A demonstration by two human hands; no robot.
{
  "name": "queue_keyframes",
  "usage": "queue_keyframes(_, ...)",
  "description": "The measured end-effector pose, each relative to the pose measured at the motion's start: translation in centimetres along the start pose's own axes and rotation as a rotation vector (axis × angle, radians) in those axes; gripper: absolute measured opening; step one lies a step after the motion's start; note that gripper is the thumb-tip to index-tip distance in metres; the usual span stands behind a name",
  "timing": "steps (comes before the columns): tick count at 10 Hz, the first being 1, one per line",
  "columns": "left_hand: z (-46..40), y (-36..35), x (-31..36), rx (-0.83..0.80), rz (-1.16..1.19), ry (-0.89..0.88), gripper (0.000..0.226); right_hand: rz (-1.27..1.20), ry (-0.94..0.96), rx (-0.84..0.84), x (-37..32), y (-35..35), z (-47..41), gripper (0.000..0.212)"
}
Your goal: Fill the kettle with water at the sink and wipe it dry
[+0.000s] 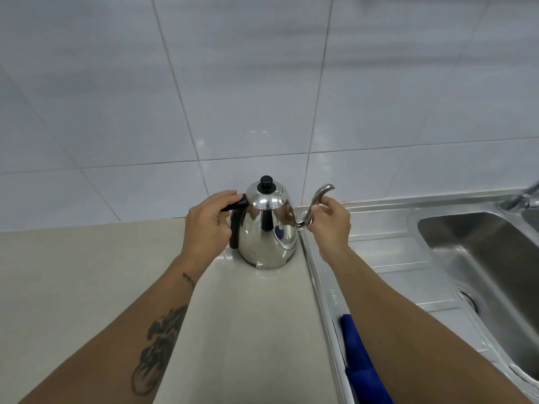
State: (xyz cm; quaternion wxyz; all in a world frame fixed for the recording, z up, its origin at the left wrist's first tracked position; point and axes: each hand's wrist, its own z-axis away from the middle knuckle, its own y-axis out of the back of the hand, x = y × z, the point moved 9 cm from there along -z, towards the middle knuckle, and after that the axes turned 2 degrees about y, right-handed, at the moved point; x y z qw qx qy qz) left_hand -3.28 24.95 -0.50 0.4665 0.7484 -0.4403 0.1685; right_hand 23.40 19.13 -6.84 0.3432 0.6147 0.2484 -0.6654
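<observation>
Pale glossy wall tiles fill the upper half of the view, above a beige countertop that meets a steel sink unit at its right edge. Near the centre, the kettle stands upright on the countertop, right at the seam, lid on, black knob up. From 9 o'clock the left hand is wrapped around the black handle. From 3 o'clock the right hand pinches the thin curved spout, which points towards the sink. At 3 to 4 o'clock lies the sink basin, with the tap at its far corner. At 5 o'clock a blue cloth lies on the drainboard, partly hidden under the right forearm.
</observation>
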Motion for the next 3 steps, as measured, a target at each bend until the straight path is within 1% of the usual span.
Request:
queue_keyframes(1,0.4,0.1,0.5,-0.006,-0.061,0.001,0.05,0.007,0.012,-0.013,-0.1,0.0,0.1,0.02)
queue_keyframes(2,1.2,0.3,1.2,-0.075,-0.143,0.05,0.051,0.102,-0.007,-0.076,-0.5,0.3,1.5,0.034)
queue_keyframes(3,3.1,1.2,1.4,-0.043,-0.219,0.145,0.052,0.241,-0.023,-0.123,0.7,1.2,2.9,0.046)
